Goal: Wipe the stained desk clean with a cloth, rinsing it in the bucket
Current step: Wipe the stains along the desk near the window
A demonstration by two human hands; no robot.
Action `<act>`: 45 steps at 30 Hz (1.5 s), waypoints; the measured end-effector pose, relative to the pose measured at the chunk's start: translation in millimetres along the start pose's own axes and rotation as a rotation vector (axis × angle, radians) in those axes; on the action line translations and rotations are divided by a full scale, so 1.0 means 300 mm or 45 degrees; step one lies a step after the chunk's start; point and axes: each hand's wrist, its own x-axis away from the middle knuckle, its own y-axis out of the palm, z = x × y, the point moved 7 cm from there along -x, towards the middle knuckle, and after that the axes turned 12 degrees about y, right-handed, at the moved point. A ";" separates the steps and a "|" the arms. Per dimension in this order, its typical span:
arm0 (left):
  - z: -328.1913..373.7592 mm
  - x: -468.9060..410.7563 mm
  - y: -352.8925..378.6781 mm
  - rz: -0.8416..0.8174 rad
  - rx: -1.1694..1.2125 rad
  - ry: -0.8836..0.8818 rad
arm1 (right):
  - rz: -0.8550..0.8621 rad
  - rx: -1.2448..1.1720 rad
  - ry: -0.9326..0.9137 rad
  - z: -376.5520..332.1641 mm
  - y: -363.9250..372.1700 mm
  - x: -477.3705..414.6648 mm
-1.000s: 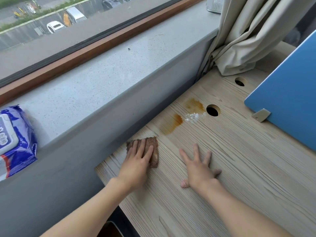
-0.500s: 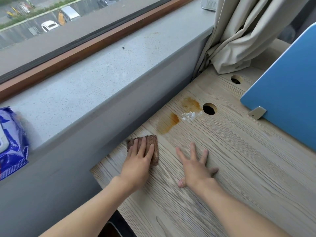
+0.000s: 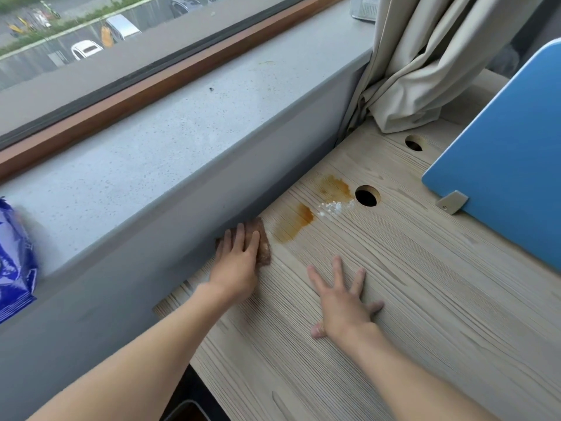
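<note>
**Cloth Pressed at the Desk's Far Edge, Just Short of the Stains**

A broad grey speckled window sill (image 3: 145,153) ran across the left and far side of the view. Below its front face lay the pale wood-grain desk (image 3: 440,314), which filled the right and near side. Beyond the sill, a window with a brown wooden frame (image 3: 188,71) looked down on parked cars. A blue partition panel (image 3: 504,177) stood on the desk at the right. A beige curtain (image 3: 425,65) hung bunched at the far end, its hem resting on the desk top. A blue wipes packet (image 3: 15,262) lay on the sill at the left edge, cut off by the frame.

Both bare forearms reached in from the near side. The left hand (image 3: 238,259) lay flat on a brown cloth (image 3: 263,246), fingers straight and close together, pressing it to the desk hard against the sill's front face. The right hand (image 3: 343,302) rested palm down on bare wood to the right of the cloth. Its fingers were spread wide and it held nothing.

An amber streak (image 3: 296,224) marked the wood just beside the cloth, to its far right. A second amber stain (image 3: 335,186) sat farther on, next to a round cable hole (image 3: 366,196). Between the two stains lay a small scatter of white grains (image 3: 332,208). A second cable hole (image 3: 413,143) lay farther off, near the curtain. A small grey metal bracket (image 3: 452,202) held the panel's lower corner to the desk.
</note>
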 end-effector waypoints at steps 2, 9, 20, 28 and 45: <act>0.009 -0.021 -0.009 0.021 0.054 -0.045 | -0.002 -0.003 -0.002 0.004 -0.002 -0.002; 0.095 0.083 0.058 0.012 -0.061 0.134 | -0.003 -0.010 -0.015 0.001 -0.004 -0.001; 0.119 0.043 0.031 -0.010 -0.079 0.122 | -0.007 -0.001 -0.021 0.000 -0.002 0.002; 0.120 0.037 0.034 -0.002 -0.088 0.149 | 0.026 0.168 -0.125 0.030 -0.069 -0.017; 0.104 0.018 0.020 -0.023 -0.137 0.144 | 0.041 0.153 -0.107 0.022 -0.066 -0.036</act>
